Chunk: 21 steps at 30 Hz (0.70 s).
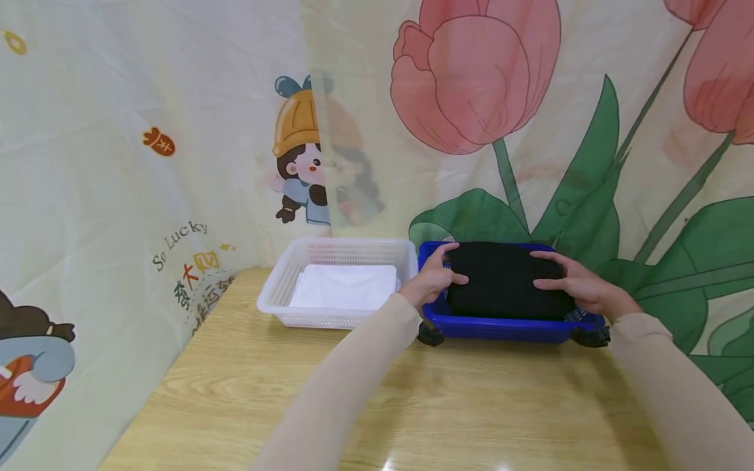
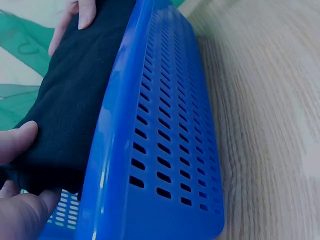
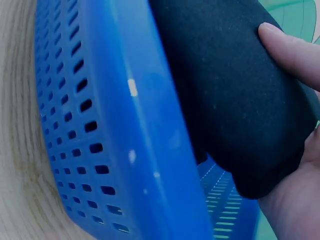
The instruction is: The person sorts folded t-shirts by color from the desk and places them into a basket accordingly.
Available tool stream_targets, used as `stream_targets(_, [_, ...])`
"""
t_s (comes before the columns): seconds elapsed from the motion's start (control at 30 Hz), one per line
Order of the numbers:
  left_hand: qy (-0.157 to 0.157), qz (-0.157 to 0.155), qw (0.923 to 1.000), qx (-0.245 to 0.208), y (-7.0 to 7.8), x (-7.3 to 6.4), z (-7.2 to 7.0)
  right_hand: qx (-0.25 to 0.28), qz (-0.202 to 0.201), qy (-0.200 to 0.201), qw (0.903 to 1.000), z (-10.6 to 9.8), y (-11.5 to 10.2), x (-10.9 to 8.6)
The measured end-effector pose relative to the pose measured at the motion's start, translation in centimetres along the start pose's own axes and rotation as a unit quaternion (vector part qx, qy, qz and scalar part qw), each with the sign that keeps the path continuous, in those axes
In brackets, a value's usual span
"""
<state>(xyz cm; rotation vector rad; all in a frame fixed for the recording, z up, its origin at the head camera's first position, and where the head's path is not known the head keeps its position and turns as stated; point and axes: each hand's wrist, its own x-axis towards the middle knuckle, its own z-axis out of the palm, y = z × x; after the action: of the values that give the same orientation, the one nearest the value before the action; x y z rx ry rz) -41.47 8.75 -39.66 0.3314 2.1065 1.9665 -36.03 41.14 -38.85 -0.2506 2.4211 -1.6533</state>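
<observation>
A folded black cloth lies in the blue plastic basket, a little above its near rim in the wrist views. My left hand grips the cloth's left end, thumb on top and fingers beneath it in the left wrist view. At the other end, my right hand holds the cloth, its thumb pressing the upper face. Part of the right hand's fingers is hidden behind the fabric. Slots in the basket's side show in both wrist views.
Left of the blue basket stands a white plastic basket with a folded white cloth inside. Both rest on a wood-grain table, near a printed curtain behind them. Dark objects on my wrists hang beside the blue basket.
</observation>
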Motion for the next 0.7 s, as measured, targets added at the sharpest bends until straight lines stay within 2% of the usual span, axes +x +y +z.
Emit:
stream_targets(0.23, [0.015, -0.004, 0.9999, 0.003, -0.5, 0.0, 0.5, -0.023, 0.011, -0.004, 0.9997, -0.5, 1.5, 0.7])
stream_targets(0.47, [0.024, -0.003, 0.9996, 0.012, -0.8, 0.1, 1.0, -0.042, 0.005, 0.008, 0.9991, -0.2, 2.8, 1.8])
stream_targets(0.57, [0.029, -0.006, 0.9993, 0.024, -1.1, 0.5, 1.1, -0.056, 0.006, 0.018, 0.9983, 0.1, 3.3, 2.1])
stream_targets(0.7, [0.037, -0.027, 0.9982, 0.039, -1.8, 1.5, 1.3, -0.080, 0.008, 0.035, 0.9962, 0.6, 3.6, 2.4])
